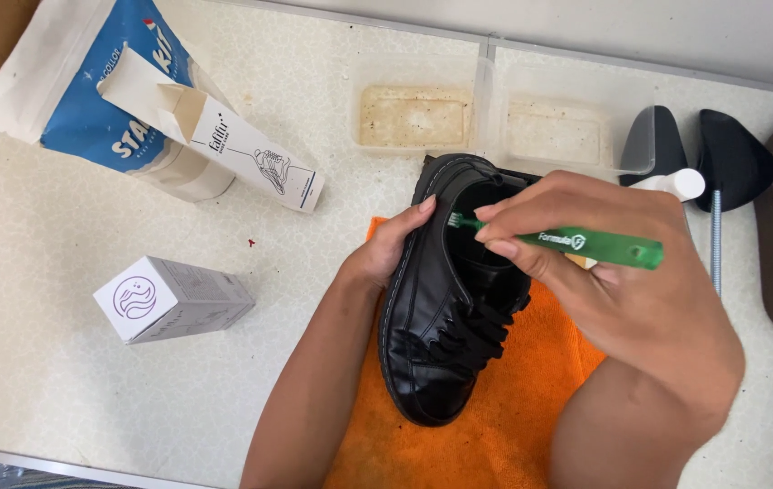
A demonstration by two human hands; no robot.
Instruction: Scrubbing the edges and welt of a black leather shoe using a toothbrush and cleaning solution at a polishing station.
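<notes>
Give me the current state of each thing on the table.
Black shoe: lying on the orange cloth, laced.
Green toothbrush: bristles at the shoe's opening.
Left hand: gripping the shoe's side.
Right hand: gripping the toothbrush.
Two plastic tubs: lidless, residue inside.
Long white carton: flap open.

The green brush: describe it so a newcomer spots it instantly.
Find the orange cloth mid-table with the black lace-up shoe on it. Over the shoe's opening, the right hand holds a toothbrush-like green brush. Nothing else there is translucent green.
</notes>
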